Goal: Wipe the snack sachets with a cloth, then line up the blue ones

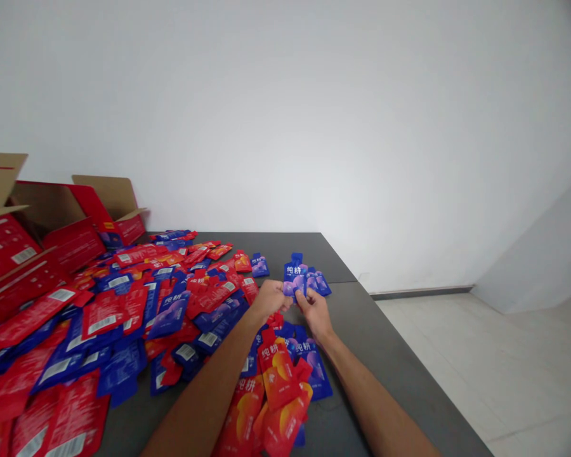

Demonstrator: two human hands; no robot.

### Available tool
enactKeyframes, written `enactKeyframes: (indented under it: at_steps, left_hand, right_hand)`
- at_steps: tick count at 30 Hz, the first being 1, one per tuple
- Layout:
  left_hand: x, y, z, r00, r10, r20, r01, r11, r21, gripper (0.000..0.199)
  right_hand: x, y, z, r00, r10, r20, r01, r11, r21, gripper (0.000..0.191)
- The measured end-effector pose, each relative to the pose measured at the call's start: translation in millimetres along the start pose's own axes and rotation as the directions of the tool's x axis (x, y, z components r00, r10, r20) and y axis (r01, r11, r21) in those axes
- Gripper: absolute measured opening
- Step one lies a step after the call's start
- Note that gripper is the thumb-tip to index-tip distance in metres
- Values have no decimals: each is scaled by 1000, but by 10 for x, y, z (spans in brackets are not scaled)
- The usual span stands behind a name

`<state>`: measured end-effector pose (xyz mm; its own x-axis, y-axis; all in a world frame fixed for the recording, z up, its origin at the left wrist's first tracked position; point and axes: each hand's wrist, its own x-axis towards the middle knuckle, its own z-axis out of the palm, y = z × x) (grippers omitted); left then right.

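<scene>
A blue pouch with white lettering and purple fruit [294,273] is held upright between my two hands, above the dark table. My left hand [270,299] has its fingers closed at the pouch's lower left edge. On the lower right, my right hand [314,309] pinches the same pouch with the thumb on its front. Just behind it, to the right, more blue pouches [320,283] lie on the table. Red and blue pouches [278,374] form a pile between my forearms.
A large heap of red and blue pouches [118,304] spreads over the left of the dark table [361,343]. Open red cardboard boxes [71,244] stand at the far left. A white wall rises behind, and tiled floor lies beyond the right edge.
</scene>
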<state>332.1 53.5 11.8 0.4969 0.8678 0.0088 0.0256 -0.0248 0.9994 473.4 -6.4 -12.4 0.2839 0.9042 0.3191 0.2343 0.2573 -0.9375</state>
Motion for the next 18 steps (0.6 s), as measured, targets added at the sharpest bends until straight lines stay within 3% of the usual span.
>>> enactKeyframes:
  at_steps: [4, 9, 14, 18]
  left_hand:
    - [-23, 42, -13, 1000, -5, 4, 5, 1000, 10, 15]
    - [26, 92, 6, 957, 168, -236, -193, 978, -85, 35]
    - [76, 19, -16, 940, 104, -326, -155, 979, -135, 35]
    - [89, -32, -23, 941, 91, -325, -139, 982, -126, 29]
  right_hand:
    - [6, -23, -4, 998, -27, -63, 26, 999, -28, 42]
    - [4, 10, 8, 1000, -9, 12, 10, 998, -58, 45]
    - [-19, 16, 50, 994, -7, 113, 9, 1000, -25, 42]
    - [-23, 10, 47, 984, -13, 176, 16, 1000, -14, 37]
